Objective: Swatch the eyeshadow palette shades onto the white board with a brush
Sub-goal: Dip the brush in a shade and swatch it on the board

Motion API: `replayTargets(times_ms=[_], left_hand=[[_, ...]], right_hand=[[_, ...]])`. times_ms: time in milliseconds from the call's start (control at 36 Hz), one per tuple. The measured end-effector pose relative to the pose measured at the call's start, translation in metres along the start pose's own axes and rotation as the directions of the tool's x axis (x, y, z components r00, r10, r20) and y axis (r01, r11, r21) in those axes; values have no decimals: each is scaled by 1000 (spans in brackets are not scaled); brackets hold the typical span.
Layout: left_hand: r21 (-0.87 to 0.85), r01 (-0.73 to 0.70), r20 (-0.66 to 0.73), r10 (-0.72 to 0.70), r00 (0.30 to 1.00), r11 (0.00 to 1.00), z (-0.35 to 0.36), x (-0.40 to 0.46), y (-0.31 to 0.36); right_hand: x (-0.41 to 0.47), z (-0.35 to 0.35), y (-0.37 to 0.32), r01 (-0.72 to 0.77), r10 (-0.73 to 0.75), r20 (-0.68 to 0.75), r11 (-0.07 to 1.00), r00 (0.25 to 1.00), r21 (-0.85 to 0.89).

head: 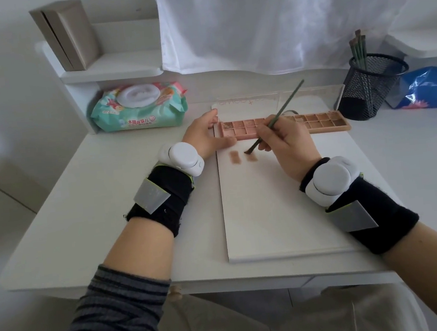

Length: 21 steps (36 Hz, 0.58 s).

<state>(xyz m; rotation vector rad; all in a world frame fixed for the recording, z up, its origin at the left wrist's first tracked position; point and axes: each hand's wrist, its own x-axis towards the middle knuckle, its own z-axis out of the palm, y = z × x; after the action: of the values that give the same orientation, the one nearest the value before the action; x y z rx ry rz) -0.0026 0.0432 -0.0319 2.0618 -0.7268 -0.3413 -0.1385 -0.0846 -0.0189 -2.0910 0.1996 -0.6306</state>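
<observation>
Striped sleeve (pixel 113 303) low in front, both wrists strapped, over white board (pixel 278 213) flat on desk (pixel 82 205).
Right hand (pixel 287 142) pinching green brush (pixel 274 120), tip touching board on second brown smear (pixel 251 157), just right of first smear (pixel 235 157). Left hand (pixel 206 137) gripping left end of eyeshadow palette (pixel 315 124), lying across board's far end. Wipes pack (pixel 139 106) beyond, mesh cup (pixel 372 83) of brushes far right.

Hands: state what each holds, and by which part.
Right hand pinches the brush low on its handle, near the bristles. Left hand grips the palette by its left end.
</observation>
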Motion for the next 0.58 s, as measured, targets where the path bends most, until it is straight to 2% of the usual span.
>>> replayTargets(times_ms=[83,222,278,417,583], left_hand=[[-17,10,-1,-10,1000,1000,0,-1,0],[-71,17,-32,-19,999,997,2,-1,-1],[-84,11,-49,-15,999,996,3,-2,1],[-55,-17,-27,16,1000,998,2,-3,2],[-37,-63,-71,60,996,997,3,-3,2]], right_hand=[[-1,-2,-1,-13,14,-22,1000,1000,28],[9,-10,-2,10,34,-227,982,973,191],[18,-16,-3,0,57,-266,978,962,207],[32,-16,2,-45,64,-195,994,979,104],[21,-6,8,43,-42,-153,999,987,2]])
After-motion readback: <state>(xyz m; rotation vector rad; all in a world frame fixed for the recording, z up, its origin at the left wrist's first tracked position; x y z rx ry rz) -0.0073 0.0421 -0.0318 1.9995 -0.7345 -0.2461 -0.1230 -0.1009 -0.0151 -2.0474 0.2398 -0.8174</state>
